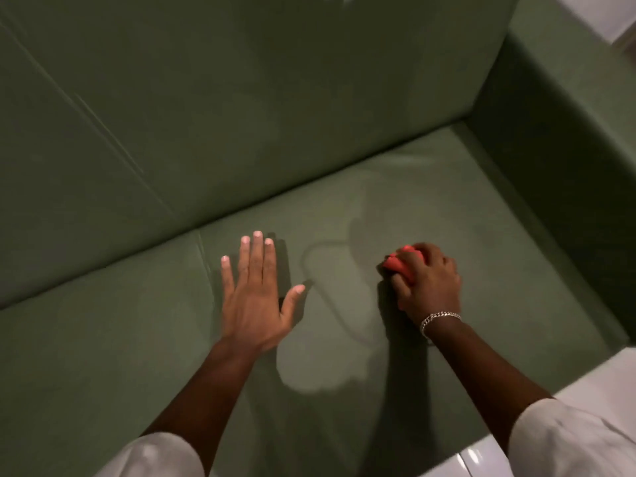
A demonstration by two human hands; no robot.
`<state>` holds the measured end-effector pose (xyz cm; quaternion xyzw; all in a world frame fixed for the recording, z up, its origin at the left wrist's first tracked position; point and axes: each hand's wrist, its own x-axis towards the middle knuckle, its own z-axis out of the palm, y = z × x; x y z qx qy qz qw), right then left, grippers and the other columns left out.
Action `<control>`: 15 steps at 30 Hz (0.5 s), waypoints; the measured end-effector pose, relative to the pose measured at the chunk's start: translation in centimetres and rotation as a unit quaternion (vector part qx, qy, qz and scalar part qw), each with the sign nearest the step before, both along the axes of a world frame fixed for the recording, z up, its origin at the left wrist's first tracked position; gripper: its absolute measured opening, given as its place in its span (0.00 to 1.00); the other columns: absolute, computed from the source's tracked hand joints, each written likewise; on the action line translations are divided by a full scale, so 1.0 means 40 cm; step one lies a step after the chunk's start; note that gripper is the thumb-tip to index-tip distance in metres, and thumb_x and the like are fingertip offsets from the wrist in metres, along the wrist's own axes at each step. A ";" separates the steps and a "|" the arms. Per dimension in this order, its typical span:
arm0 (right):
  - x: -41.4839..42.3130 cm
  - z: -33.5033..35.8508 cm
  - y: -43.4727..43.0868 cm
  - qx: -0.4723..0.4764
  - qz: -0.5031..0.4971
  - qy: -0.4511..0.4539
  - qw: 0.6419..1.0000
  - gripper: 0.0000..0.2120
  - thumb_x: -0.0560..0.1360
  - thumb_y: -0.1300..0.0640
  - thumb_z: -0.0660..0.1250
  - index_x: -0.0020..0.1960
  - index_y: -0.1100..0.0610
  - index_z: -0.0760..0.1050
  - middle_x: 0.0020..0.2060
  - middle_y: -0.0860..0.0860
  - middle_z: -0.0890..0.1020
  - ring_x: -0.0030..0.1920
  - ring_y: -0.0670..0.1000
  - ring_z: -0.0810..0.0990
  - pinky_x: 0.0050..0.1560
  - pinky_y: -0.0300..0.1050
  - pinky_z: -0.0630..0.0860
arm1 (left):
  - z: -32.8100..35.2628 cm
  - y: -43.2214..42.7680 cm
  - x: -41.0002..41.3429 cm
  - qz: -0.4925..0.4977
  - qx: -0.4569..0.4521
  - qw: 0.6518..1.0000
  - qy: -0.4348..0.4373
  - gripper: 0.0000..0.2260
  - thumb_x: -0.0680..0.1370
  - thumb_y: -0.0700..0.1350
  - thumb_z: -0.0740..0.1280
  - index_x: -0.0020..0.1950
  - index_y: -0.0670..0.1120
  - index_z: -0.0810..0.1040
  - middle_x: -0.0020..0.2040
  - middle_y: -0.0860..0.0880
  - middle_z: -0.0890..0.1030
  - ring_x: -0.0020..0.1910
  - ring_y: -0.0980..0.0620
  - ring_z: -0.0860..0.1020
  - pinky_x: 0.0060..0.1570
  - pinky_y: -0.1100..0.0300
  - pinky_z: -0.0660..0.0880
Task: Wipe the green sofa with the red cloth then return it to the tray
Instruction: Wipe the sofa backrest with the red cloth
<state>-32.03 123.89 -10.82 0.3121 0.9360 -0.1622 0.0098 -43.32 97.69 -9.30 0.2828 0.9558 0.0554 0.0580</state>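
The green sofa (pixel 395 208) fills the view: seat cushion in front, backrest behind it, one armrest at the seat's right end. No brand, label or writing is legible on any surface.

The right hand (pixel 428 284) rests on the seat cushion, toward the armrest end. Its fingers are curled and clamped on the red cloth (pixel 404 261), which is bunched into a wad and pressed against the cushion. A silver chain bracelet (pixel 438 320) circles the right wrist.

The left hand (pixel 256 297) lies palm-down on the same cushion, well apart from the cloth, just beside the seam between seat cushions. Its fingers are extended and slightly apart, holding nothing. Both forearms emerge from white sleeves (pixel 571 438).
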 end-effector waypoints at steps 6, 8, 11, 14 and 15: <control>-0.295 0.245 -0.048 -0.149 -0.082 0.269 0.948 0.20 0.68 0.52 0.65 0.58 0.53 0.82 0.60 0.57 0.79 0.63 0.59 0.76 0.65 0.57 0.72 | 0.307 0.014 -0.302 -0.060 0.048 0.980 0.183 0.37 0.79 0.62 0.52 0.80 0.38 0.54 0.82 0.39 0.52 0.81 0.40 0.49 0.77 0.35 0.48; -0.403 0.331 -0.075 -0.198 -0.112 0.364 0.903 0.18 0.69 0.53 0.66 0.58 0.54 0.82 0.61 0.58 0.77 0.65 0.57 0.75 0.68 0.55 0.71 | 0.402 0.015 -0.403 -0.063 0.051 0.968 0.239 0.36 0.79 0.61 0.53 0.80 0.39 0.53 0.82 0.39 0.52 0.81 0.40 0.48 0.77 0.36 0.46; -0.554 0.438 -0.092 -0.252 -0.181 0.452 0.836 0.19 0.72 0.54 0.69 0.62 0.57 0.80 0.66 0.60 0.74 0.68 0.56 0.72 0.71 0.47 0.67 | 0.514 0.031 -0.536 -0.081 0.003 0.946 0.313 0.35 0.79 0.58 0.55 0.80 0.41 0.52 0.82 0.40 0.51 0.81 0.40 0.49 0.76 0.34 0.46; -0.683 0.506 -0.106 -0.259 -0.225 0.509 0.789 0.20 0.75 0.53 0.68 0.66 0.55 0.77 0.72 0.58 0.69 0.72 0.56 0.69 0.73 0.47 0.65 | 0.552 0.043 -0.619 -0.120 -0.042 0.922 0.366 0.35 0.79 0.57 0.56 0.82 0.45 0.49 0.82 0.41 0.50 0.81 0.40 0.48 0.76 0.33 0.47; -0.713 0.521 -0.116 -0.248 -0.217 0.527 0.784 0.21 0.75 0.52 0.67 0.67 0.54 0.76 0.74 0.57 0.67 0.73 0.57 0.68 0.74 0.51 0.65 | 0.546 0.043 -0.629 -0.127 -0.049 0.912 0.386 0.35 0.79 0.58 0.55 0.82 0.46 0.48 0.82 0.41 0.50 0.81 0.39 0.49 0.76 0.33 0.48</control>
